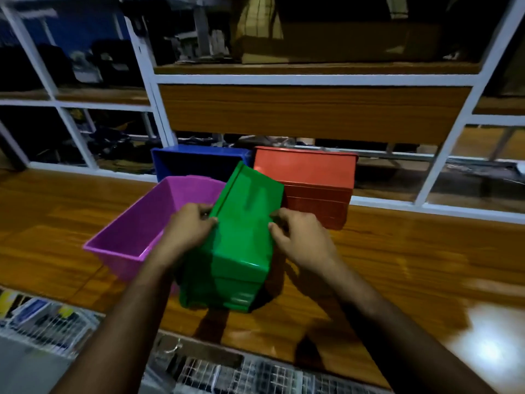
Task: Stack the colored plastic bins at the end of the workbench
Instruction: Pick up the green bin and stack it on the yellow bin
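A green bin (241,240) is tilted with its bottom turned up toward me, above the wooden workbench (397,268). My left hand (187,228) grips its left edge and my right hand (298,237) grips its right edge. A purple bin (136,237) stands upright and open just left of it, partly behind my left hand. Behind them a blue bin (196,160) stands open. An orange-red bin (312,189) sits upside down at the back right.
A white-framed glass partition (437,166) and wooden shelf panel (312,112) run along the back of the bench. Wire racks with packaged goods (51,322) lie below the bench's near edge. Bare bench surface extends to the right.
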The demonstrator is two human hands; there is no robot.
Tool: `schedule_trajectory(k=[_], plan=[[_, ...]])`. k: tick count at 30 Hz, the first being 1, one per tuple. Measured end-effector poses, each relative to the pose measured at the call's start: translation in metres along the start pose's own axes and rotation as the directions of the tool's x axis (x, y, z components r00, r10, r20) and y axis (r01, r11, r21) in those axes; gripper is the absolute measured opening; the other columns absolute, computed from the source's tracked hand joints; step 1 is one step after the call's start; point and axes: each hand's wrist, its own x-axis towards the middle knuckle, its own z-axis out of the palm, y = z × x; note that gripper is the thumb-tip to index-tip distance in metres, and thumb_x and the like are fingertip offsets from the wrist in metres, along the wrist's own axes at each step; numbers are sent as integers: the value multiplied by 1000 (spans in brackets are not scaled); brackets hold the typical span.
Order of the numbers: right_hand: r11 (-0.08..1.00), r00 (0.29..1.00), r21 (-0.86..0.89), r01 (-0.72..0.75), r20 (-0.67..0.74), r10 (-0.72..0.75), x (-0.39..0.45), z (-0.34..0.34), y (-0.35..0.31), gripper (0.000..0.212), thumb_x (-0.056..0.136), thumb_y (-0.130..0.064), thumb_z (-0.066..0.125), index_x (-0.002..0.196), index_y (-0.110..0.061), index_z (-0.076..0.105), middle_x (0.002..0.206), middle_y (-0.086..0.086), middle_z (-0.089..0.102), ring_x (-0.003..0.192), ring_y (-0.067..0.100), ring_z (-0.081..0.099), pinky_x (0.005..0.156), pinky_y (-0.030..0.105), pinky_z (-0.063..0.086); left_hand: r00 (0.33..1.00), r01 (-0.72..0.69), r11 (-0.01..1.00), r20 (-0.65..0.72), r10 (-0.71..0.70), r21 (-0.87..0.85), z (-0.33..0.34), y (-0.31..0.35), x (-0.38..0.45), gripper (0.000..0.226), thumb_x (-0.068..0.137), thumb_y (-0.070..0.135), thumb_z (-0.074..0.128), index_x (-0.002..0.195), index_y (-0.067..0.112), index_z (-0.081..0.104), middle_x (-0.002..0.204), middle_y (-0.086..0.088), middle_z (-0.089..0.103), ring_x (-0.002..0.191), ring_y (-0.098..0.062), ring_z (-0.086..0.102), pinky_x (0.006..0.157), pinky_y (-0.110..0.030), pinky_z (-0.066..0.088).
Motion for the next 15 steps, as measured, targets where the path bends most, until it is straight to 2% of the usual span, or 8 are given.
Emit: schedule_trajectory(k=[2, 3, 5, 7, 10, 12, 14, 15], plan=[[997, 997, 21, -70, -19, 71, 9, 7, -12, 46, 89, -51, 46, 122, -22, 59, 112, 6, 70, 102, 27, 65, 84, 41, 55, 985, -37, 943, 146, 90, -330, 13, 13, -7, 28, 85, 9, 61, 112, 17, 69, 102, -12, 74, 93, -29, 70, 87, -43, 55], [992, 993, 46, -113, -36, 115, 9, 9, -14, 48, 89, -53, 45, 122, -20, 60, 110, 8, 70, 102, 29, 65, 84, 41, 54, 975, -59, 906, 169, 142, -419, 24, 19, -11, 29, 83, 11, 64, 111, 15, 69, 96, -10, 72, 84, -26, 69, 79, -37, 55], [972, 976, 112, -205, -54, 211, 6, 11, -11, 49, 91, -52, 45, 116, -15, 64, 104, 11, 71, 102, 33, 64, 83, 40, 51, 959, -114, 881, 181, 218, -458, 49, 34, -20, 28, 83, 8, 65, 111, 12, 67, 74, -7, 56, 59, -13, 54, 54, -23, 44], [940, 948, 152, -305, -43, 315, -1, 7, 2, 48, 93, -52, 47, 108, -11, 67, 102, 15, 72, 102, 35, 63, 79, 37, 48, 932, -126, 881, 249, 262, -456, 79, 47, -30, 26, 82, 5, 62, 105, 16, 66, 68, -6, 46, 52, -11, 43, 45, -24, 35], [852, 868, 172, -494, 35, 496, -14, 0, 42, 43, 87, -46, 55, 89, -6, 69, 91, 17, 73, 91, 35, 66, 62, 31, 39, 840, -63, 917, 476, 262, -393, 120, 59, -47, 21, 82, 11, 59, 102, 16, 64, 72, -5, 55, 58, -18, 52, 51, -28, 39], [772, 810, 251, -584, 128, 572, -22, -3, 69, 31, 74, -34, 60, 86, -8, 70, 86, 15, 74, 86, 33, 69, 64, 36, 51, 772, -20, 928, 585, 251, -372, 134, 59, -49, 33, 88, 16, 60, 120, 15, 61, 85, -4, 64, 73, -21, 60, 61, -31, 46], [687, 770, 357, -633, 194, 608, -31, 0, 93, 25, 68, -27, 60, 87, -13, 69, 86, 13, 75, 80, 33, 71, 72, 49, 59, 798, -122, 949, 540, 267, -290, 132, 52, -41, 40, 91, 20, 60, 131, 17, 58, 109, -5, 70, 95, -21, 65, 79, -30, 49], [656, 761, 400, -641, 218, 611, -36, 1, 101, 22, 71, -24, 62, 89, -14, 68, 86, 13, 75, 80, 34, 72, 72, 53, 59, 862, -222, 962, 430, 269, -157, 127, 45, -32, 41, 91, 22, 60, 131, 18, 59, 120, -4, 68, 106, -21, 64, 88, -28, 47]])
